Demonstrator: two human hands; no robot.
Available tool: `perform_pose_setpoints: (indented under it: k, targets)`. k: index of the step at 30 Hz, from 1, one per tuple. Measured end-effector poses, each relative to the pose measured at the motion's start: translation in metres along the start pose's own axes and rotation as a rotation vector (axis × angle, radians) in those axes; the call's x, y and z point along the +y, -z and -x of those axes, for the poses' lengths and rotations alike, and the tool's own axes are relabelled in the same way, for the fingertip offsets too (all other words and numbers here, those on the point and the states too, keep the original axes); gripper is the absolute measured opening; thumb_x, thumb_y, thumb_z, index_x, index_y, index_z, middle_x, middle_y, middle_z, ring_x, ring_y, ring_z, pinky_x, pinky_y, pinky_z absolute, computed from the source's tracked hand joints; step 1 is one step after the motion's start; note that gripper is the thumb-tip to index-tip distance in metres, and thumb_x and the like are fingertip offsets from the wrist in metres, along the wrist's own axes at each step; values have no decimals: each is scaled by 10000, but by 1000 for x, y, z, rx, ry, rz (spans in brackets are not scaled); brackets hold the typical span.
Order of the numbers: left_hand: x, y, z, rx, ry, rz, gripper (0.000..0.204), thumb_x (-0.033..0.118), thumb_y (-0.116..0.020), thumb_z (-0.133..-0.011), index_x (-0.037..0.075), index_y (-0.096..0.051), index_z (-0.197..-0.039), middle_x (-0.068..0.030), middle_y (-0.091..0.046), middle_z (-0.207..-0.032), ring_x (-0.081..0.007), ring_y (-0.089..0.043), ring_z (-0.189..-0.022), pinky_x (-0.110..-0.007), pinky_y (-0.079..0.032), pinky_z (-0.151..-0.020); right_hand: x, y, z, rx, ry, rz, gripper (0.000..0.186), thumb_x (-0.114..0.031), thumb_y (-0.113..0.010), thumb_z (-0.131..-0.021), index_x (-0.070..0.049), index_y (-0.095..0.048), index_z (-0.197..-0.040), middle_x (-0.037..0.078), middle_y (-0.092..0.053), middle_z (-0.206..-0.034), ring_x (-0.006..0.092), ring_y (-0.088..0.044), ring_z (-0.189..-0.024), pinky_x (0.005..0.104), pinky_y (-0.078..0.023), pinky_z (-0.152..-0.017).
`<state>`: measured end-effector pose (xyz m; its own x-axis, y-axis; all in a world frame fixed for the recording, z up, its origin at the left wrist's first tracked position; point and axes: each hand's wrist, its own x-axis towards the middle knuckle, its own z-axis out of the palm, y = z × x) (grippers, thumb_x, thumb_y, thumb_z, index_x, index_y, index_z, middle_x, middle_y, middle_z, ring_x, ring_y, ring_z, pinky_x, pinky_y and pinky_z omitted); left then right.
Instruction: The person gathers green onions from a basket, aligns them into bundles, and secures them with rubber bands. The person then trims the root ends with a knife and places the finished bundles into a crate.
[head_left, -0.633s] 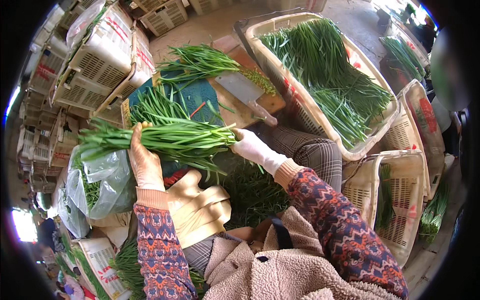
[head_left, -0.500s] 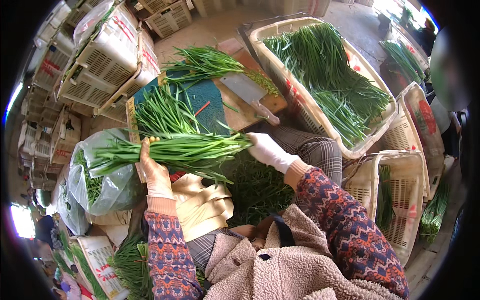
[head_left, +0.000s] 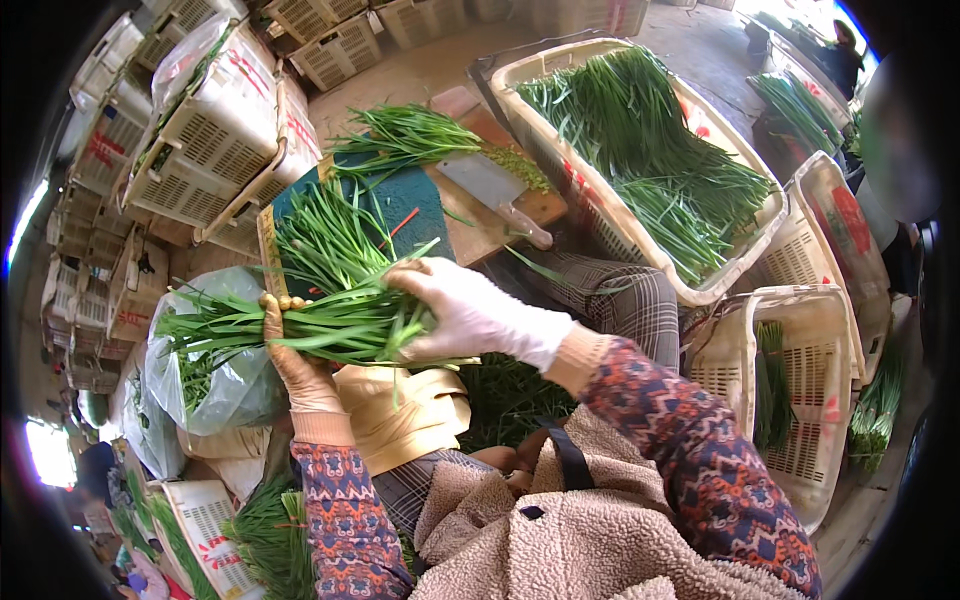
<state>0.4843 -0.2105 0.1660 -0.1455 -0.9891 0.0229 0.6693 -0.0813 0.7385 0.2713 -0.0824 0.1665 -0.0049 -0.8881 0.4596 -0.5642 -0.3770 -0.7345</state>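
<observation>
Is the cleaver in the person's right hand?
No, the cleaver lies on the wooden board, while the right hand grips the green bundle.

There is one view only. The camera sits on the person's head and looks down, very close to the two gloved hands and the lap. It is a wide round fisheye, so straight edges bend near the rim and the corners go dark. The patterned sleeves come in from the bottom edge.

Produce packing yard: stacked plastic crates (head_left: 190,150), baskets of cut green chives (head_left: 650,150), cleaver (head_left: 495,190) on chopping board (head_left: 480,225).
</observation>
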Motion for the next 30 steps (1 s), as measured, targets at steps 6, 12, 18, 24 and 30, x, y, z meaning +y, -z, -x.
perform_pose_setpoints:
  k: [6,12,18,24,30]
  targets:
    - [-5,-7,18,-132,-45,-62,163,166,-645,-879,147,-549,-1009,-1,-559,-819,-140,-555,-776,-323,-485,-813,44,-40,25,604,-394,-703,217,-257,-567,-903,-46,-546,-948,58,-534,-642,209,-538,-585,305,-432,-539]
    - [-12,-3,27,-252,-14,-49,176,150,-635,-885,135,-551,-1039,-1,-532,-808,-131,-544,-764,-335,-486,-818,77,-13,67,737,-775,-1280,312,-417,-532,-938,-126,-462,-852,-66,-356,-568,65,-304,-447,234,-261,-424]
    - [14,8,17,-372,14,191,123,98,-553,-926,82,-587,-1043,-17,-565,-780,-127,-558,-717,-318,-494,-767,96,43,101,702,-824,-1012,327,-417,-602,-888,-129,-495,-775,-84,-343,-518,43,-275,-403,217,-201,-387]
    - [3,-5,6,-581,157,453,131,105,-486,-959,60,-521,-1077,-4,-501,-774,-116,-503,-726,-311,-464,-777,35,25,40,-19,-323,-224,686,-451,-712,-730,-17,-541,-1233,202,-607,-1156,290,-572,-1109,359,-424,-974]
    - [17,47,-27,-551,280,550,76,74,-462,-961,71,-503,-897,41,-452,-704,-64,-462,-637,-224,-449,-668,40,0,35,-239,-408,-486,471,-374,-649,-813,1,-600,-1095,155,-667,-975,205,-611,-892,352,-482,-791]
